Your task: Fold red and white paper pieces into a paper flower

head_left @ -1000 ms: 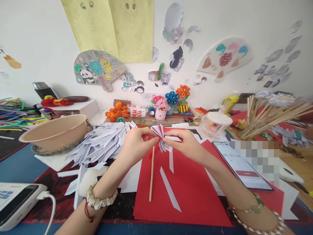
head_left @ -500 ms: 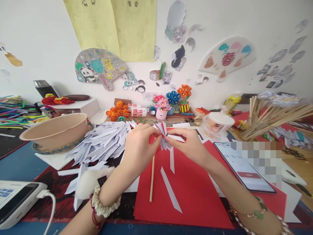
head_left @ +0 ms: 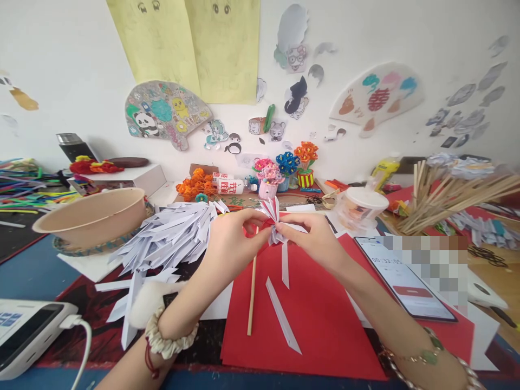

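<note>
Between my two hands is a bunch of folded paper strips (head_left: 271, 208), white with some red, fanning out above and below the fingertips. My left hand (head_left: 238, 235) pinches it from the left, thumb and forefinger closed on its middle. From the other side my right hand (head_left: 312, 233) grips the same bunch with thumb and fingers. Beneath them, red paper sheets (head_left: 325, 325) lie on the table. A thin wooden stick (head_left: 252, 303) rests on the red paper under my left hand. Beside it lies a loose folded white strip (head_left: 282, 314), and a second white strip (head_left: 285, 265) shows just below the bunch.
Left of my hands is a heap of folded white strips (head_left: 170, 233), with a beige basin (head_left: 91, 216) behind it. A phone (head_left: 406, 281) showing a timer lies at right. Wooden sticks (head_left: 450, 189), a lidded tub (head_left: 363, 203) and flower pots (head_left: 268, 188) stand farther back.
The bunch has turned a little in my fingers, and its upper strips now stand more upright and spread. My left fingers have shifted slightly; both hands still hold it.
</note>
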Demonstrator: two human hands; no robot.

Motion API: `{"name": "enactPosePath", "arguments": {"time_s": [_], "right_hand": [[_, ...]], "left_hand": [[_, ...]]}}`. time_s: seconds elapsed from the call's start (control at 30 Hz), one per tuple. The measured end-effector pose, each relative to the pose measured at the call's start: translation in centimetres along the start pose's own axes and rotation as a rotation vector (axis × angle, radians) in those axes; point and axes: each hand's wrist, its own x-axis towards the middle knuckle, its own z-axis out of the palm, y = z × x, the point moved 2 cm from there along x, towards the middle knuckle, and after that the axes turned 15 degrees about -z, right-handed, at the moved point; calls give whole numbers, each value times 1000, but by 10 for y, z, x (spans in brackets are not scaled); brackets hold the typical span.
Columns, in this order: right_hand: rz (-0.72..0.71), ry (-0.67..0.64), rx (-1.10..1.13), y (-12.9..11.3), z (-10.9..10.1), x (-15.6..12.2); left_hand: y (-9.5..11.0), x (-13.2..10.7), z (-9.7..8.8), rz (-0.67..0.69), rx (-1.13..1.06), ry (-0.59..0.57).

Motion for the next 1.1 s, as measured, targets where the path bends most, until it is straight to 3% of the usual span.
{"name": "enactPosePath", "arguments": {"time_s": [0.27, 0.5, 0.77, 0.97, 1.1], "right_hand": [[97, -64, 239, 1, 4, -1], [191, -23, 362, -5, 1, 0], [290, -134, 539, -2, -3, 0], [142, -118, 507, -5, -4, 1], [106, -24, 471, -8, -4, 1]], "left_hand": [[0, 0, -1, -35, -142, -23], [-4, 4, -8, -83, -290, -262], [0, 6, -11, 60, -278, -199], [1, 3, -15, 130, -272, -142], [-1, 4, -14, 81, -348, -138]]}}
